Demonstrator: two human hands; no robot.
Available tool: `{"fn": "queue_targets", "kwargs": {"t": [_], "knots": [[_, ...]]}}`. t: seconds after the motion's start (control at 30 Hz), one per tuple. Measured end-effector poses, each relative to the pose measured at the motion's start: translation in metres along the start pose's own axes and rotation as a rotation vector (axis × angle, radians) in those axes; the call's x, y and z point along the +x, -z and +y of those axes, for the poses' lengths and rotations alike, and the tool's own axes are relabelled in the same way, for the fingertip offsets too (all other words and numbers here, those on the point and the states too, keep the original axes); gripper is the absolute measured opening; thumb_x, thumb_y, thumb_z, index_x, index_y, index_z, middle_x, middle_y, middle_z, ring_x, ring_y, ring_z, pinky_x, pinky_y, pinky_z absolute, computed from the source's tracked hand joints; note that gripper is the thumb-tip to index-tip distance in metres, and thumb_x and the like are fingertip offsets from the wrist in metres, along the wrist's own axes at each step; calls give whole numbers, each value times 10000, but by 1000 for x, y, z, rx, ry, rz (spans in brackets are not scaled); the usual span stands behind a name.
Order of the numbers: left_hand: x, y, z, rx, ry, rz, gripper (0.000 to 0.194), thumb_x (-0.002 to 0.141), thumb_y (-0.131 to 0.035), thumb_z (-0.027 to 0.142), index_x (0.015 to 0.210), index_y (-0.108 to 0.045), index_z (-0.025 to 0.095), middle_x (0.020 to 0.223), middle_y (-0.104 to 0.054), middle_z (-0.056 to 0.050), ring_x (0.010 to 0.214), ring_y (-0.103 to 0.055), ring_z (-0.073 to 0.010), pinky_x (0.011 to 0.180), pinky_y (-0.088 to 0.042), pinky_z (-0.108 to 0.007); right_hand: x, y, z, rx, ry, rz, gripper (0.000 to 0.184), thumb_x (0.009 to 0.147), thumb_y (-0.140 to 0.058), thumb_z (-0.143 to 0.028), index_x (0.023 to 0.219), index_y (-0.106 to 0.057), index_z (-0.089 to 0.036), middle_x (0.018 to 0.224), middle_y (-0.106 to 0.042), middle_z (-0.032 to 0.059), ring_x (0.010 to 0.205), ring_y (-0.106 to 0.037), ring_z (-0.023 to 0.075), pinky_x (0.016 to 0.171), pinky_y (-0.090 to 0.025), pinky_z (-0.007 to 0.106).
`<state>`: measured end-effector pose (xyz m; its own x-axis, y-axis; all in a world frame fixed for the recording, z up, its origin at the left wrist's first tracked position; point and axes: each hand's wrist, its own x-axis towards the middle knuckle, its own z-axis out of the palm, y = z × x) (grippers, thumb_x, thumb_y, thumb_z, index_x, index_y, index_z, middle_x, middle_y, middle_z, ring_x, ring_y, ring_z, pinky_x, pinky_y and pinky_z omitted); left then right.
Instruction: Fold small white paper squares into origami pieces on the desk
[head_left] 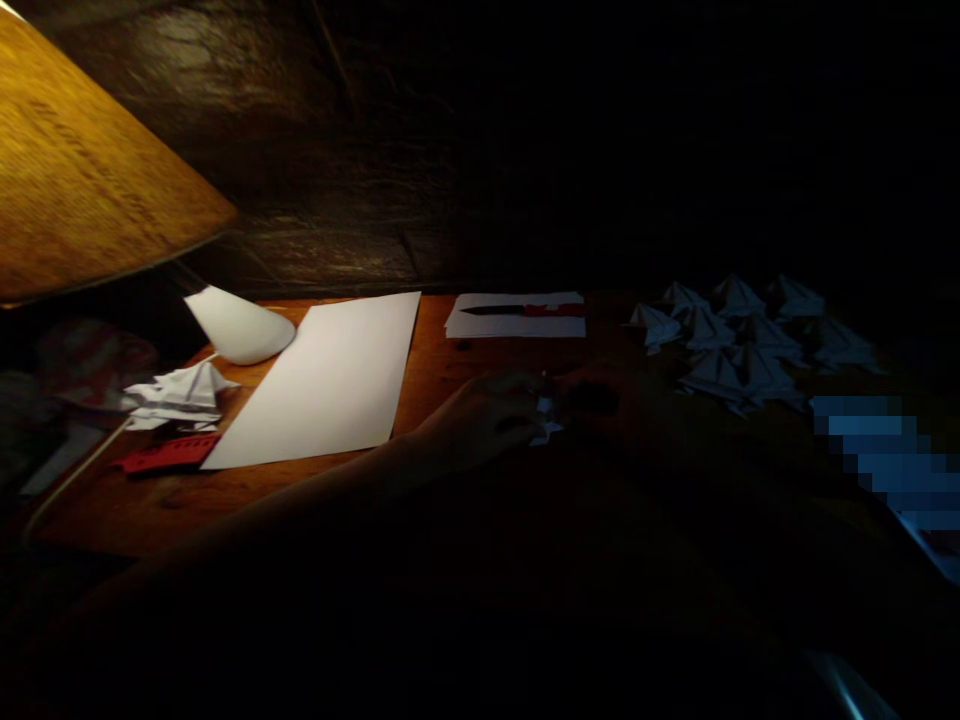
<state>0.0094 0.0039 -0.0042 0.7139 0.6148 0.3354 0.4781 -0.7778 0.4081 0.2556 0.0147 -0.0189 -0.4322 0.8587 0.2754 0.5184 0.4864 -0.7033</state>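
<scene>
In deep shadow near the middle of the table, my left hand (491, 408) has its fingers closed on a small piece of folded white paper (547, 425). My right hand (611, 395) meets it from the other side, its fingers bent in against the same paper. The fold's exact shape is too dark and too covered by fingers to make out. Behind my hands a knife (525, 310) with a red handle and dark blade lies on a small stack of white paper (517, 328).
Several folded paper figures (739, 340) stand grouped at the right. A large white sheet (322, 390) lies left of centre. Beside it are a lamp (240, 325) with a yellow shade, crumpled folded paper (184, 395), a red object (169, 455) and a cord (75, 480). A pixelated blue patch glows far right.
</scene>
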Motion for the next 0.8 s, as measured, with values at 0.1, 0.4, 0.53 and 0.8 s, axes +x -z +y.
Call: {"fn": "queue_targets", "kwargs": {"t": [0.1, 0.4, 0.53, 0.8], "knots": [[-2, 1, 0, 31, -15, -15, 102, 955, -686, 232, 1016, -758, 193, 1315, -626, -99, 1142, -669, -204, 998, -577, -381, 0, 0, 1, -12, 19, 6, 220, 835, -767, -213, 1052, -752, -244, 1168, -749, 61, 1054, -693, 271, 950, -530, 468], [-7, 0, -6, 163, -177, 57, 180, 1014, -613, 269, 1138, -723, 198, 1247, -702, -95, 1158, -666, -217, 978, -579, -379, 1, -2, 4, -29, 76, 22, 204, 847, -764, -229, 1048, -762, -265, 1140, -744, 64, 1036, -692, 264, 925, -550, 454], [-7, -1, -9, 140, -190, 50, 222, 1017, -618, 282, 1219, -690, 225, 1226, -724, -74, 1153, -674, -211, 976, -573, -384, 0, 2, 7, -5, 84, -17, 262, 832, -775, -236, 1092, -755, -254, 1191, -736, 77, 1077, -688, 280, 961, -544, 473], [-7, -1, -11, 163, -160, 47, 214, 1016, -619, 311, 1193, -734, 280, 1255, -713, -63, 1191, -664, -221, 998, -569, -419, 1, 9, 8, 28, 110, -93, 327, 843, -729, -180, 1157, -740, -271, 1274, -728, 63, 1172, -674, 282, 1041, -525, 498]]}}
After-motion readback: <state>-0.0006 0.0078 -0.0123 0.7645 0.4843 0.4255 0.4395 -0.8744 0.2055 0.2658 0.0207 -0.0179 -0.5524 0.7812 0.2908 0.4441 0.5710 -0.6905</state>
